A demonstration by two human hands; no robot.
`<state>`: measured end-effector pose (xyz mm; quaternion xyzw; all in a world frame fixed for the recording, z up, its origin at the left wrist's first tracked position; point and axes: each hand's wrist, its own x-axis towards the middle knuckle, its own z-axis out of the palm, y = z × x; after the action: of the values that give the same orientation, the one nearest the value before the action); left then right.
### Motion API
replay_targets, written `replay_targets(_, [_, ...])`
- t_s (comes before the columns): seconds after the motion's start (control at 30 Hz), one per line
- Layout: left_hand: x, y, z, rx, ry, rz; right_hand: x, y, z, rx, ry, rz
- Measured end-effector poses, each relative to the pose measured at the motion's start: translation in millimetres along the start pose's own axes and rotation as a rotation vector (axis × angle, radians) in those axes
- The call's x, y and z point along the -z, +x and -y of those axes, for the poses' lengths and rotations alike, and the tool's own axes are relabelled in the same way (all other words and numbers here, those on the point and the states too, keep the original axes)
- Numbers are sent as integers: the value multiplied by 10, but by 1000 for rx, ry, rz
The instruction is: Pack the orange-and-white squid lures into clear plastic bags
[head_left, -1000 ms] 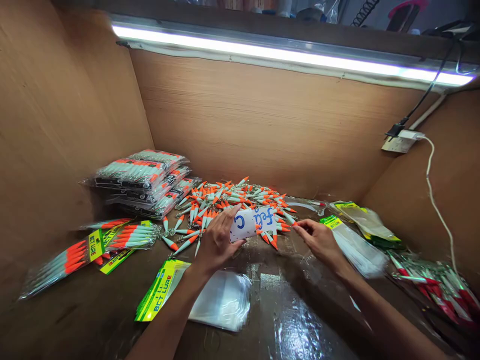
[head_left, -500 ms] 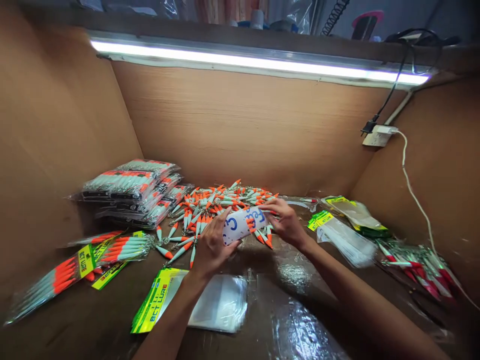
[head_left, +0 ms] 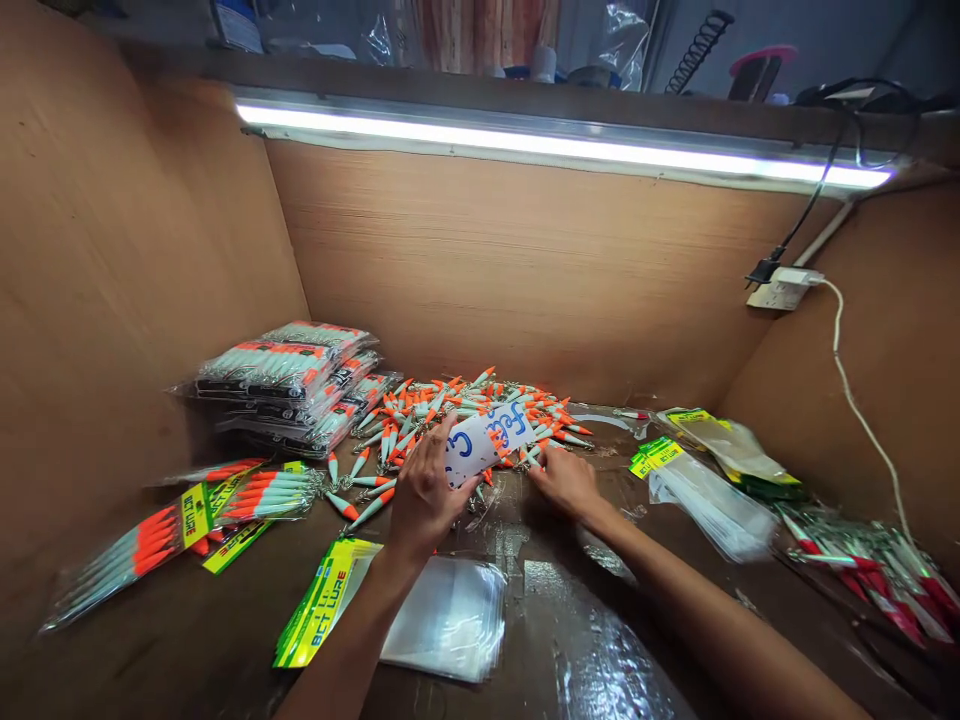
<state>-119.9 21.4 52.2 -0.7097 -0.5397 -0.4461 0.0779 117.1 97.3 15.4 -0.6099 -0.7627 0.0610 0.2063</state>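
My left hand [head_left: 426,490] is closed around one end of a white piece with blue handwriting [head_left: 472,450], held tilted above the table. A patch of orange shows at the middle of this piece; whether it is print or a lure in it, I cannot tell. Behind it spreads a loose pile of fishing lures [head_left: 427,405], pale with orange tips and metal hooks. At the pile's near right edge my right hand [head_left: 566,482] has its fingers pinched at a pale lure [head_left: 531,458]. The fingertips are partly hidden by the hand.
Stacked bags of lures [head_left: 285,370] stand at the left, with labelled lure packs [head_left: 165,525] in front. Clear yellow-topped bags [head_left: 450,615] lie near my left forearm, more bags [head_left: 709,510] to the right. Red-and-white lures [head_left: 877,580] lie far right, beside a white cable [head_left: 862,410].
My right hand has let go of the white piece and moved down to the lures at the pile's edge. My left hand still holds the piece. The view has shifted slightly.
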Motion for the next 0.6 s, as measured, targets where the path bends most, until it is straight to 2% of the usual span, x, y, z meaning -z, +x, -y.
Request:
replay_targets(0.13, [-7, -34, -22, -63, -31, 117, 370, -22, -260, 40, 144, -62])
replay_targets(0.23, [-33, -58, -64, -110, -48, 175, 665, -185, -343, 217, 199, -184])
replay_targets(0.3, [-59, -70, -95, -120, -53, 183, 799, -289, -320, 358, 144, -203])
replay_targets(0.37, [-84, -79, -122, -132, -62, 193, 858, -342, -250, 441, 18, -179])
replay_targets(0.47, [-114, -91, -146, -158, -85, 220, 838, -305, -105, 498, -167, -171])
replay_targets(0.6, [-147, -106, -149, -174, -124, 256, 740, -139, 88, 577, -180, -133])
